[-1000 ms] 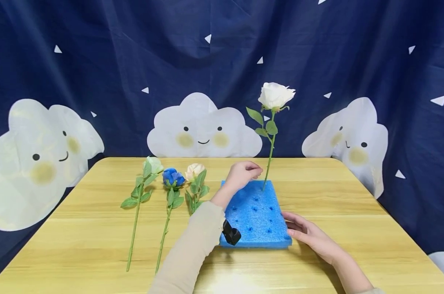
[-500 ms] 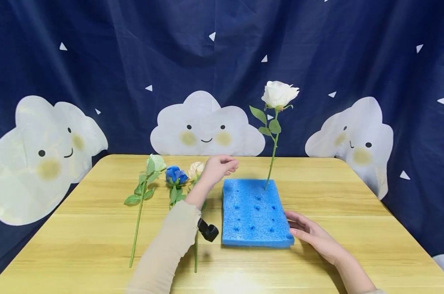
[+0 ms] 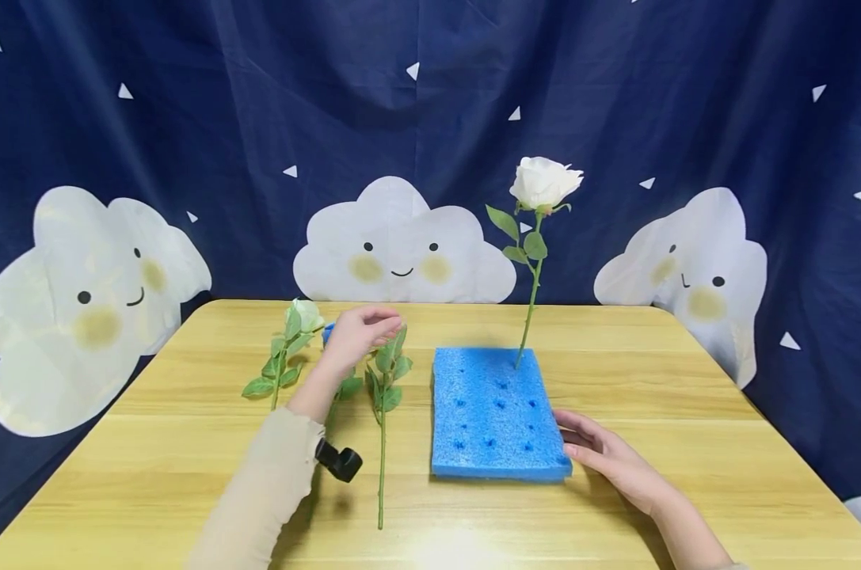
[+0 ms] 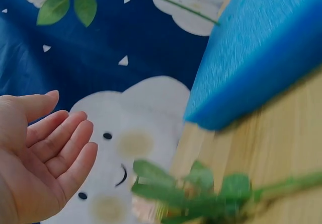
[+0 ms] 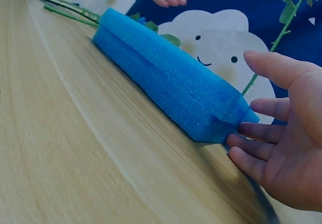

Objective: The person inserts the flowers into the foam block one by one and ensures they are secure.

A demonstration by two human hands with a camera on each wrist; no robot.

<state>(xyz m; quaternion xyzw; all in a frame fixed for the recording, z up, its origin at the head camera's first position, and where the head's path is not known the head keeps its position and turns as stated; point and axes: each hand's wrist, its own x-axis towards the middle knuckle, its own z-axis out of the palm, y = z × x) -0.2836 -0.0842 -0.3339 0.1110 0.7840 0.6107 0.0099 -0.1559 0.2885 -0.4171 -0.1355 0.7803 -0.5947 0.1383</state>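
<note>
A blue foam block (image 3: 483, 427) dotted with small holes lies on the table, and a white rose (image 3: 546, 184) stands upright in its far right part. My right hand (image 3: 608, 455) rests at the block's right side, its fingertips touching or very near the foam; in the right wrist view its fingers are loosely bent around nothing. My left hand (image 3: 362, 336) hovers over the lying flowers, holding nothing, palm and relaxed fingers showing in the left wrist view. Below it lie a blue flower (image 3: 328, 332), mostly covered by the hand, and a cream rose (image 4: 145, 206), its bloom hidden in the head view.
A pale green rose (image 3: 305, 315) lies at the far left, its lower stem behind my left sleeve (image 3: 266, 483). A black camera mount (image 3: 339, 461) sticks out from the left wrist. Behind the wooden table (image 3: 658, 380) hangs a dark blue curtain (image 3: 416, 95) with cloud prints.
My left hand has moved left, from beside the upright white rose to above the lying flowers. The right hand stays at the block's side. The head view has shifted slightly.
</note>
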